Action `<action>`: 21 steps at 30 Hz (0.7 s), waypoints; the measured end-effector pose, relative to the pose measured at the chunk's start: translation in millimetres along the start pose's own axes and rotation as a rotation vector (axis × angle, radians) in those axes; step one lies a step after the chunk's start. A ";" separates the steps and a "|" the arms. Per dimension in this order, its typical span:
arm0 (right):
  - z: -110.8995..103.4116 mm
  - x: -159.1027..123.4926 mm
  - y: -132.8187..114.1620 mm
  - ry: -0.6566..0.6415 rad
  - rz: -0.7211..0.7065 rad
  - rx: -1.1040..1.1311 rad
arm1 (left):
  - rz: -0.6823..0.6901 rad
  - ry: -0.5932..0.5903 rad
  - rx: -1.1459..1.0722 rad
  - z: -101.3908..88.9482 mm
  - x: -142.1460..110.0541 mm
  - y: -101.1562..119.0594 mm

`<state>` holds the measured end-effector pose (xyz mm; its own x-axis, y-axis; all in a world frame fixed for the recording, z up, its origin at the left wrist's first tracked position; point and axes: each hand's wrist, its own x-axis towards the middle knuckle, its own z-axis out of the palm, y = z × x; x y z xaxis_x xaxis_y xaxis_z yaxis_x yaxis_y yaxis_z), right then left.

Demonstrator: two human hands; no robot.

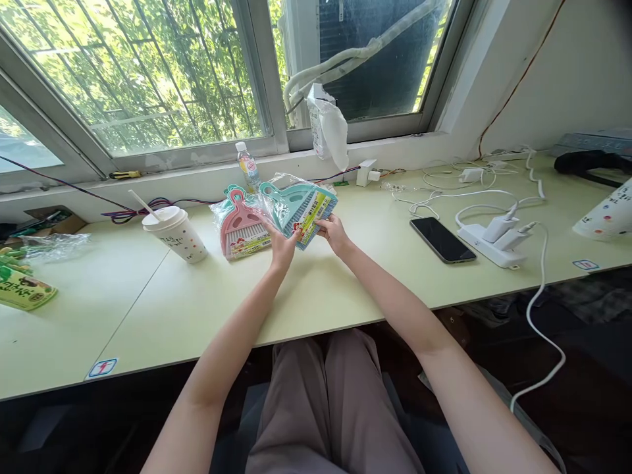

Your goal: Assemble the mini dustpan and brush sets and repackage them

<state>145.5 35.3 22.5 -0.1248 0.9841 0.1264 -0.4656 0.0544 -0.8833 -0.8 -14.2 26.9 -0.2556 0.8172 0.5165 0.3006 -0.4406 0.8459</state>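
Note:
A teal mini dustpan-and-brush set (pixel 297 206) in a clear plastic bag is held just above the pale green desk (pixel 162 309). My left hand (pixel 282 247) pinches its lower left edge. My right hand (pixel 332 234) grips its lower right corner by the yellow label. A pink set of the same kind (pixel 240 230) lies on the desk just left of it, with another teal one partly hidden beneath.
A lidded paper cup with a straw (pixel 178 234) stands left of the pink set. A water bottle (pixel 248 166) and a white bag (pixel 326 128) sit by the window. To the right lie a black phone (pixel 442 239), a white power strip (pixel 491 245) and cables.

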 end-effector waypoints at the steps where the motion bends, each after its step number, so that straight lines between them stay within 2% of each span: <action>1: -0.3 0.2 0.3 0.007 -0.009 0.000 | 0.033 0.075 0.075 -0.6 -0.8 1.8; 3: -0.3 -0.2 0.8 0.019 -0.018 -0.001 | 0.080 0.168 0.204 -2.5 -1.7 5.1; 4: 0.0 -0.8 0.9 0.023 -0.020 -0.002 | 0.098 0.153 0.249 -3.5 -1.8 6.0; 8: 1.5 -3.1 -0.1 0.024 -0.011 -0.012 | 0.162 -0.062 0.350 -5.3 -2.2 4.8; 10: 2.0 -3.8 -1.1 0.025 -0.008 -0.025 | 0.189 -0.118 0.361 -5.2 -3.9 3.3; 14: 2.8 -4.6 -1.3 0.016 -0.004 -0.049 | 0.202 -0.082 0.430 -6.5 -7.6 6.3; 21: 7.2 -6.5 2.6 -0.001 0.000 -0.087 | 0.229 0.006 0.843 -13.0 -6.1 16.9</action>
<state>138.8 27.8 22.6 -0.1255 0.9840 0.1264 -0.3875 0.0687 -0.9193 -6.0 -31.4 39.8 -0.1095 0.7394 0.6643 0.9243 -0.1701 0.3417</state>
